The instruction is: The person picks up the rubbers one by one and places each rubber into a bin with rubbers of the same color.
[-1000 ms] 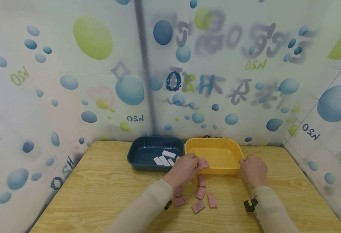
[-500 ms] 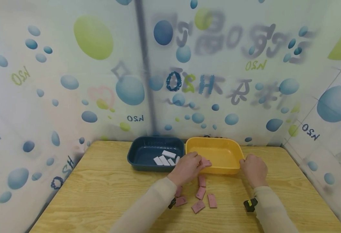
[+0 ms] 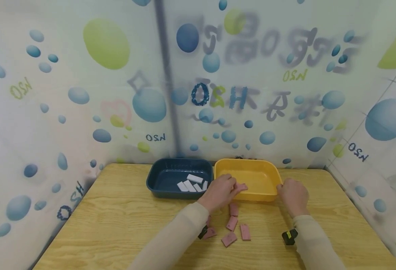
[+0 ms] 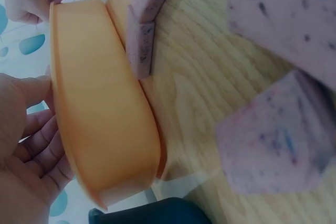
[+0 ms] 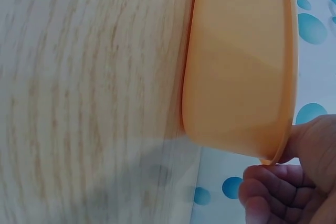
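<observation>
My left hand (image 3: 218, 192) pinches a pink speckled block (image 3: 241, 187) at the front rim of a yellow tray (image 3: 262, 197). In the left wrist view that hand's fingers (image 4: 39, 153) curl beside the tray's rim, and the held block is mostly hidden. On the tray's right end, my right hand (image 3: 294, 198) grips the rim; the right wrist view shows its thumb over the edge and curled fingers (image 5: 278, 192) beneath. Several pink blocks (image 3: 229, 239) lie on the table in front of the tray, some partly covered by the left wrist.
A dark blue tray (image 3: 174, 194) with several white blocks (image 3: 195, 179) stands against the yellow tray's left side. Both sit near the back of the wooden table (image 3: 116, 225), close to a patterned wall (image 3: 252, 75). A small black device (image 3: 289, 237) is on the right wrist.
My left hand has shifted slightly right with the pink block, bringing it further over the yellow tray's rim. The right hand keeps its hold on the tray.
</observation>
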The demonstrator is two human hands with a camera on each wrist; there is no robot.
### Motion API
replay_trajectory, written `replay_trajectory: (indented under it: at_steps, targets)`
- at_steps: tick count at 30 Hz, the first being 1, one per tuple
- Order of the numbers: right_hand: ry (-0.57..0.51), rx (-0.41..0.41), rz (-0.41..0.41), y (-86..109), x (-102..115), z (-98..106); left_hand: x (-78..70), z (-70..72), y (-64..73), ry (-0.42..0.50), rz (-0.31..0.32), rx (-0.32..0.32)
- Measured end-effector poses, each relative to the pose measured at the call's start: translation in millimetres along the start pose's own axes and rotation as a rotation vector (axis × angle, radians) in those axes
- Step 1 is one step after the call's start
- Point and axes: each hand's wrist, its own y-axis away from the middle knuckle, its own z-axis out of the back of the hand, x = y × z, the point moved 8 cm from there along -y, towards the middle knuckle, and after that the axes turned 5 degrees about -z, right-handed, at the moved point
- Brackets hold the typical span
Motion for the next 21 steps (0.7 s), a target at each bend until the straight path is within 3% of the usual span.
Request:
replay_trajectory:
  at_steps: [11, 21]
  targets:
    - [0.000, -0.020, 0.018, 0.1, 0, 0, 3.3, -4.2, -1.2, 0.039, 0.045, -0.009]
    - [0.013, -0.017, 0.007, 0.9, 2, 1, 5.8, -11.9, -16.2, 0.133, 0.086, 0.019]
